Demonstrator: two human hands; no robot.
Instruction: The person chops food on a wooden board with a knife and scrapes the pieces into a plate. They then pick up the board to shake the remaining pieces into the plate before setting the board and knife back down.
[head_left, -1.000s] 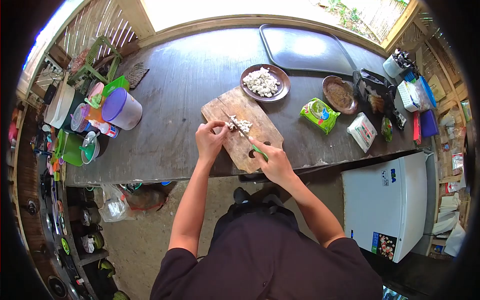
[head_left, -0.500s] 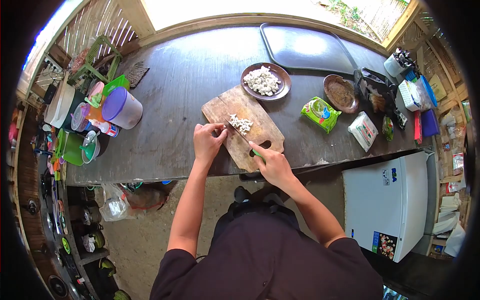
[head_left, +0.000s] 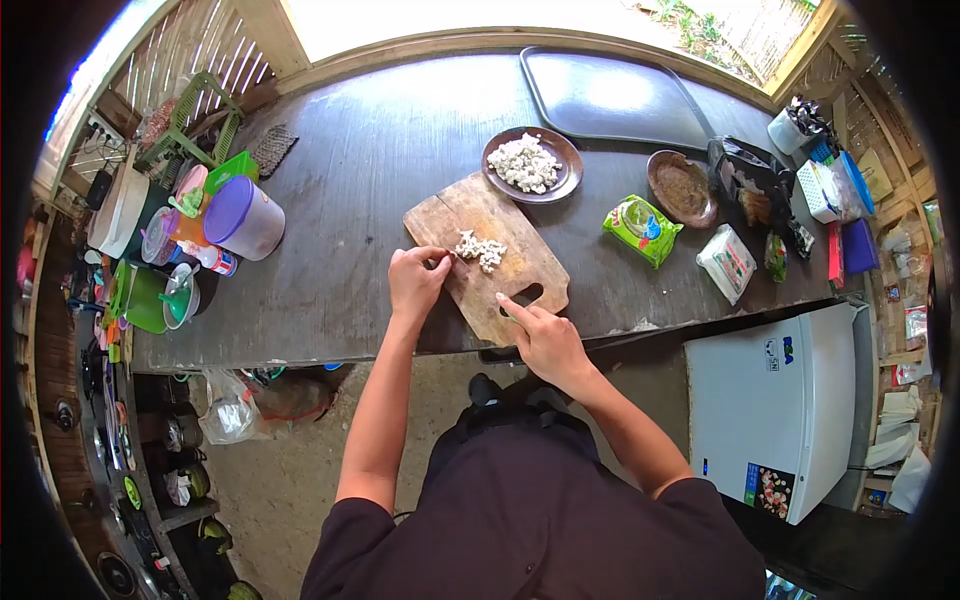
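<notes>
A wooden cutting board [head_left: 520,250] lies slanted at the table's front edge, with a small pile of chopped white pieces [head_left: 481,251] on it. My left hand [head_left: 418,283] is at the board's left edge, thumb and fingers pinched on something too small to make out. Over the board's handle end, my right hand [head_left: 545,338] is closed round a knife, its index finger stretched forward; the blade is hard to see and only a bit of green handle shows. Beyond the board, a brown bowl [head_left: 571,180] holds more white pieces.
Right of the bowl are a green packet [head_left: 641,230], a brown dish [head_left: 683,188], a white packet [head_left: 727,263] and a black bag [head_left: 755,185]. A black tray [head_left: 615,95] lies at the back. Left stands a purple-lidded tub [head_left: 244,217]. A white freezer [head_left: 755,400] is front right.
The knife blade, seen beside the white pile before, no longer shows clearly there. My right hand has moved slightly down and turned. The pieces on the board lie a little differently.
</notes>
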